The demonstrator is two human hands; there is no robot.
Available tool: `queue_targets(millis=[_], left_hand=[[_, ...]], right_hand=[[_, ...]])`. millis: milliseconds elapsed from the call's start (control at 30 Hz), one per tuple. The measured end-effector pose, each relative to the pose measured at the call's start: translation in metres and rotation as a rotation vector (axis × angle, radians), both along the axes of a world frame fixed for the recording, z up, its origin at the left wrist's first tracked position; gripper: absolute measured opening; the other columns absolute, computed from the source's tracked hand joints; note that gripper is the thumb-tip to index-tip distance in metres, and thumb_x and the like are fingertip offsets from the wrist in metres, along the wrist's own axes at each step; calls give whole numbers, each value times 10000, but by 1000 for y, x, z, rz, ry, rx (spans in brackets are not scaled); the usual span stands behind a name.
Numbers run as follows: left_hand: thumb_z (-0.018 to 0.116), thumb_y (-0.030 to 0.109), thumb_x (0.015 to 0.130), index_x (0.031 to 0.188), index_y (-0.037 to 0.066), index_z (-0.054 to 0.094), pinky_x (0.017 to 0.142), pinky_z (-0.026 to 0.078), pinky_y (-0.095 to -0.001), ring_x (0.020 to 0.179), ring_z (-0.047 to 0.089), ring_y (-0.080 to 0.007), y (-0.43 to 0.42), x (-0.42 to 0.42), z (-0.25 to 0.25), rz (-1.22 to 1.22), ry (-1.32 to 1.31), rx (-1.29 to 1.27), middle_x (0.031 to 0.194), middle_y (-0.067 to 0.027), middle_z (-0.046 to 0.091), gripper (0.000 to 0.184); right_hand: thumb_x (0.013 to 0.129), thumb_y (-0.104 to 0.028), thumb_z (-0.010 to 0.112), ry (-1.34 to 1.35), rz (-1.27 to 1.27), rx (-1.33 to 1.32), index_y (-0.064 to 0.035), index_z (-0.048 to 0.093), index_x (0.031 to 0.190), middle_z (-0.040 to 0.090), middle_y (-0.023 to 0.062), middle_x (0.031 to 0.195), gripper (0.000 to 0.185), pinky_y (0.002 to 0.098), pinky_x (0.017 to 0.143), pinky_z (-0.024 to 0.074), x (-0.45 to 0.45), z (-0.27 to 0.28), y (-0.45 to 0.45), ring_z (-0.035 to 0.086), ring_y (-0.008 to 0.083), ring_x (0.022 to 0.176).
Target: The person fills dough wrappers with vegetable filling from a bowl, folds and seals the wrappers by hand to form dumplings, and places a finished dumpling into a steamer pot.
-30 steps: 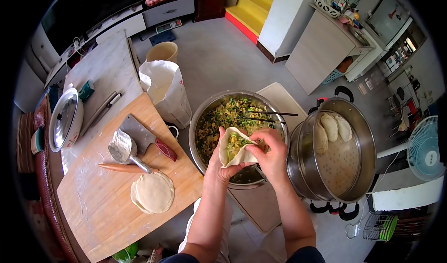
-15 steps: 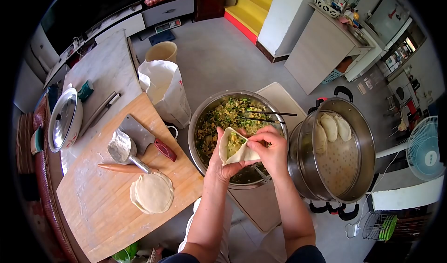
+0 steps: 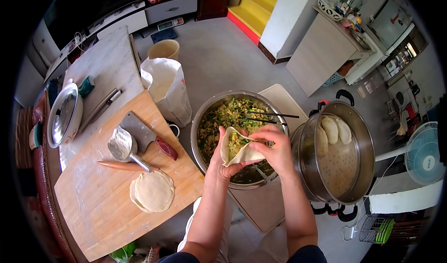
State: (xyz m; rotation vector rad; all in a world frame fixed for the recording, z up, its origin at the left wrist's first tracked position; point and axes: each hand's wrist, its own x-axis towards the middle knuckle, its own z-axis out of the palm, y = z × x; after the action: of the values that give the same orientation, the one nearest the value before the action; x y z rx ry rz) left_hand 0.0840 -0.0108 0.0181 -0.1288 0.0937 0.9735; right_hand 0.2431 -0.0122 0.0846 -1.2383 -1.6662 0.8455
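One view from the person's head, facing forward and down, very wide with dark corners, hands (image 3: 220,167) (image 3: 275,153) near, just below centre, yellow stairs (image 3: 253,14) far, at upper centre

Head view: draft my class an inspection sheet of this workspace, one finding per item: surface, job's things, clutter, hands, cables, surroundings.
Surface: board, dusted with flour in places.
Job's things: open wrapper with filling inside; flat dough on the board; bowl of filling; dumplings in steamer.
Clutter: cleaver, scoop and rolling pin bunched on the board.
Hands: left hand cradles the wrapper; right hand grips its edge.
Cables: white cord below the fan.
Surroundings: yellow stairs beyond the bowl.
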Motion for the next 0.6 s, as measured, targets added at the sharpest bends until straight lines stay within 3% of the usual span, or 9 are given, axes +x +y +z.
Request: queue_targets(millis=[233, 500, 600], left_hand=[[409, 699, 924, 1094, 68, 589, 827, 581, -623, 1022, 676, -357, 1, -2, 0, 2, 23, 13, 1106, -155, 646, 679], [394, 683, 941, 1070, 69, 588, 841, 583, -610, 1048, 667, -348, 0, 1, 5, -3, 32, 34, 1102, -164, 641, 656], [400, 680, 942, 1053, 64, 593, 848, 578, -614, 1056, 663, -350, 1, 1, 8, -15, 74, 38, 1110, -167, 641, 654]], right_hand=[[718, 10, 759, -195, 4, 269, -17, 731, 820, 631, 52, 876, 109, 320, 720, 501, -9, 4, 1, 604, 212, 872], [711, 11, 750, -69, -33, 50, -6, 715, 813, 661, 65, 820, 110, 331, 710, 498, -7, 1, 3, 606, 208, 830], [716, 0, 752, -159, 8, 48, -8, 714, 840, 670, 64, 823, 130, 334, 713, 497, -3, 10, 5, 616, 200, 828]])
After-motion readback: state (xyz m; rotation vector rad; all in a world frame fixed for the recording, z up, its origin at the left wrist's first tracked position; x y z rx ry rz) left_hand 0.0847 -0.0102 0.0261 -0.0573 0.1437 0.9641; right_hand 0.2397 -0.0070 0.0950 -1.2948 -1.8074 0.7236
